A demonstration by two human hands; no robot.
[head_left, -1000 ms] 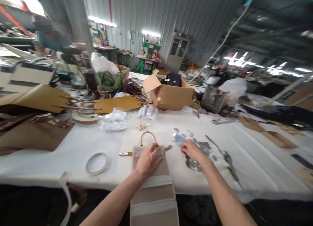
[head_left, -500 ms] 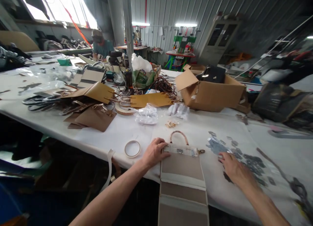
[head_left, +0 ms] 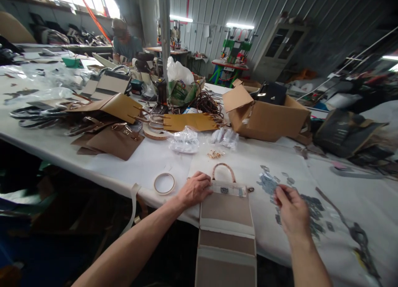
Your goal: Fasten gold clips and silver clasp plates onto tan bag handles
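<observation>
A taupe bag panel (head_left: 225, 210) with pale edges hangs down over the table's front edge, its curved brown handle (head_left: 224, 166) pointing away from me. Across its top runs a whitish strip with a small metal plate (head_left: 224, 190) on it. My left hand (head_left: 196, 190) grips the panel's top left corner. To the right, my right hand (head_left: 291, 206) is closed in a pinch above the table; what lies between thumb and finger is too small to make out. Beside and beneath it are scattered small grey metal plates (head_left: 314, 207) and a bluish-grey heap (head_left: 267, 182).
A tape roll (head_left: 164, 183) lies left of my left hand. Beyond are clear plastic bags (head_left: 184, 140), small gold pieces (head_left: 215, 154), brown bag pieces (head_left: 115, 142) and a cardboard box (head_left: 270, 119). Scissors (head_left: 359, 237) lie far right. Another person (head_left: 126, 42) sits at the back left.
My right hand has lifted and turned, its fingers now drawn together in a pinch. My left hand remains at the panel's corner. The whole view has shifted slightly.
</observation>
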